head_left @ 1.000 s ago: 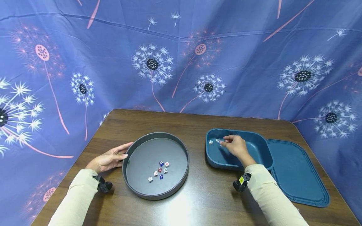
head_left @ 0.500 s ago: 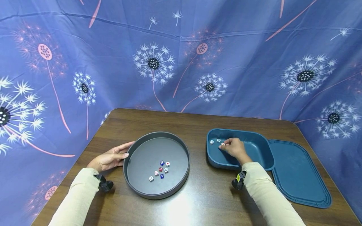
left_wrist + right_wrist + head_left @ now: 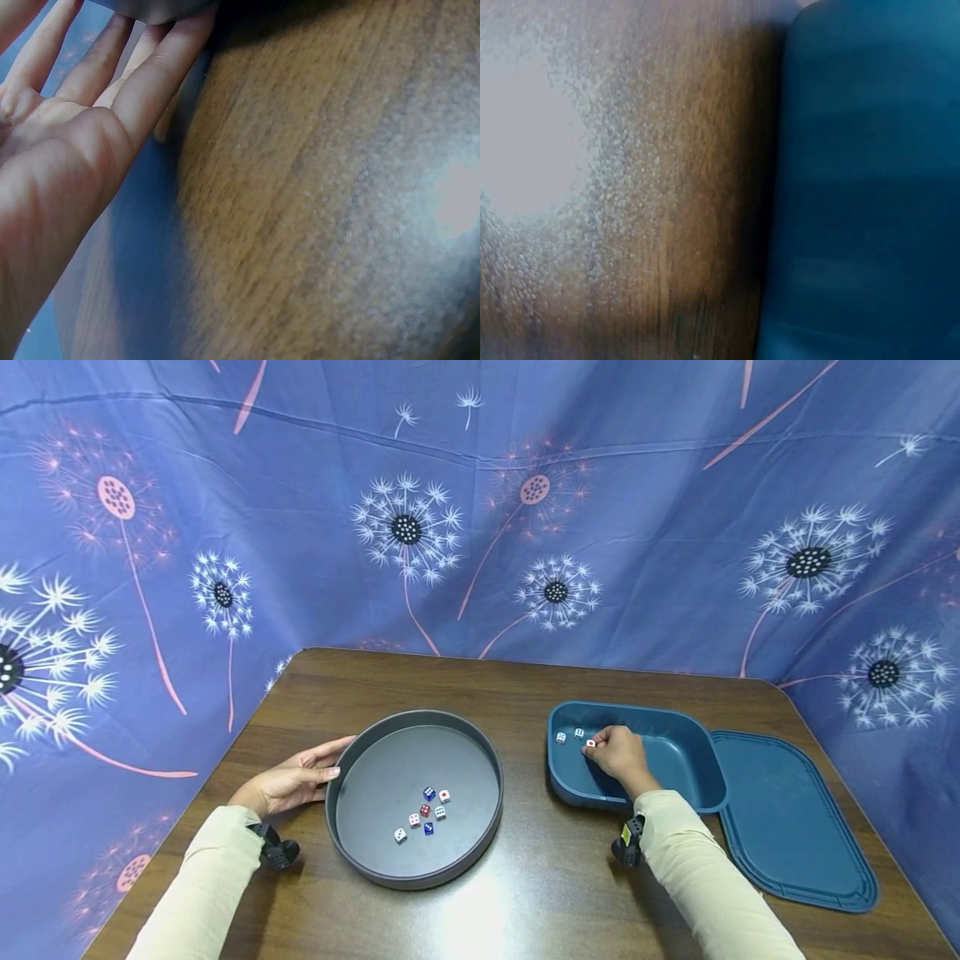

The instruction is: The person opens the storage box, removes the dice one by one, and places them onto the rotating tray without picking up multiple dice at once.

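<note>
My left hand (image 3: pixel 288 783) rests against the left side of a round dark grey pan (image 3: pixel 371 870), its fingers fairly straight along the outer wall and its thumb at the rim. In the left wrist view the fingers (image 3: pixel 154 97) reach up to the underside of the pan. Inside the pan lie several small dice: white ones, blue ones and a red die (image 3: pixel 425 810). My right hand (image 3: pixel 621 753) reaches into a blue rectangular container (image 3: pixel 678 760), pinching a white die (image 3: pixel 591 743) with a red dot. Beside it lie two more white dice, one a white die (image 3: pixel 561 737) near the left wall.
A flat blue lid (image 3: pixel 795 827) lies to the right of the container, partly against it. Everything stands on a brown wooden table (image 3: pixel 517 860). Blue dandelion-print cloth (image 3: pixel 465 568) hangs behind and along both sides.
My right hand has shifted slightly within the container, and its fingers have come together on the white die, whose red dot now shows. The left hand and pan have stayed in place.
</note>
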Motion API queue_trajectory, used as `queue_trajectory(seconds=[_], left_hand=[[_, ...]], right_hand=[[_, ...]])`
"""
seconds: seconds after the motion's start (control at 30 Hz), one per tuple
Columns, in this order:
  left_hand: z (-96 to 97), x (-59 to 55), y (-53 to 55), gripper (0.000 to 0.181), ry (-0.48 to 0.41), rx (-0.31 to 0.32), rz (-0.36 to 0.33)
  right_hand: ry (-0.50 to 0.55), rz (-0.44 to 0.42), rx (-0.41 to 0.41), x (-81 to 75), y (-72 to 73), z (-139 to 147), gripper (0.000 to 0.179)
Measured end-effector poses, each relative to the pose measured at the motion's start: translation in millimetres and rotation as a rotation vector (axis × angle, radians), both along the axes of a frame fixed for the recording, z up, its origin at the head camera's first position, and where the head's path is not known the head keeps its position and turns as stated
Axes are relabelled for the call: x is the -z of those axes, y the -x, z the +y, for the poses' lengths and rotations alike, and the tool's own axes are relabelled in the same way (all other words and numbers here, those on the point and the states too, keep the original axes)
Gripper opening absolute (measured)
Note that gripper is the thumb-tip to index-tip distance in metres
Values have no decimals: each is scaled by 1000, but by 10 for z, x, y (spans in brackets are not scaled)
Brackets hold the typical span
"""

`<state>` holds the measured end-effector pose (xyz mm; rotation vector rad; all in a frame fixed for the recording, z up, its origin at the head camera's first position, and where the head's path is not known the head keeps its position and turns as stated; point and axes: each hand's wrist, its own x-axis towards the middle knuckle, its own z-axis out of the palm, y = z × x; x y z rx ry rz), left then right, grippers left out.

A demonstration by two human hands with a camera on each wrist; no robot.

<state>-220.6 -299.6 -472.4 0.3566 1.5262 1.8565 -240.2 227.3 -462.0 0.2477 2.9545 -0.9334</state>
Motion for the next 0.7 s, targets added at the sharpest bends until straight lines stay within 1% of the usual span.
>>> queue_trajectory(seconds=[0.23,0.47,0.7], left_hand=[[3,-19,-18,64,0,-1,-4],[9,-19,-17,63,2,0,-4],[3,-22,-13,64,-16,10,-6]], right_hand=[[15,-10,8,9,-5,-13,20],[23,4,-30,-4,-10,44,19],[43,8,-60,-82,-33,83,19]])
